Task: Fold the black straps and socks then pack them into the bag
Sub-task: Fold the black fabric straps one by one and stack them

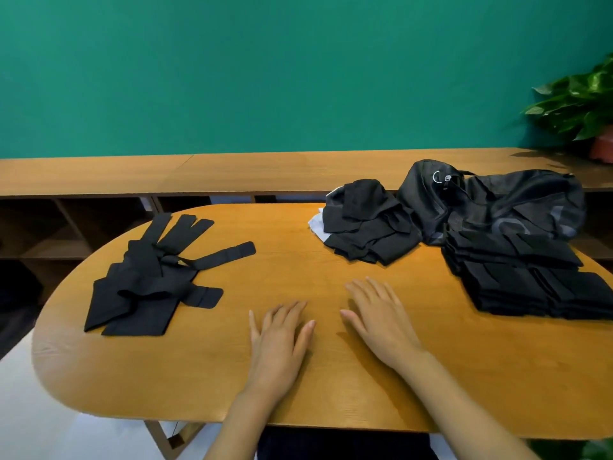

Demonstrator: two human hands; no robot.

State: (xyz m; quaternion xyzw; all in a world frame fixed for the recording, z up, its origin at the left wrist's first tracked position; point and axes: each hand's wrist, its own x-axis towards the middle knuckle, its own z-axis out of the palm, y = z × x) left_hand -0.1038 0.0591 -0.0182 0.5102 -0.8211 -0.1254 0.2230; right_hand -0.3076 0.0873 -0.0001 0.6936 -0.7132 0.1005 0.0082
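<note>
Left hand (pixel 278 340) and right hand (pixel 381 320) lie flat on the bench (pixel 199 366), fingers straight, holding nothing. Straps (pixel 149 277) sprawl unfolded far left. Socks (pixel 365 224) heaped back centre-right, touching the bag (pixel 491 200). Folded stack (pixel 530 280) right, before the bag. Plant (pixel 583 104) far right.

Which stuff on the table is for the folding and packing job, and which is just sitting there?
For the job: tangled black fabric straps, loose heap of black socks, stack of folded black cloth, black fabric bag.
Just there: green leafy potted plant, long wooden shelf.
</note>
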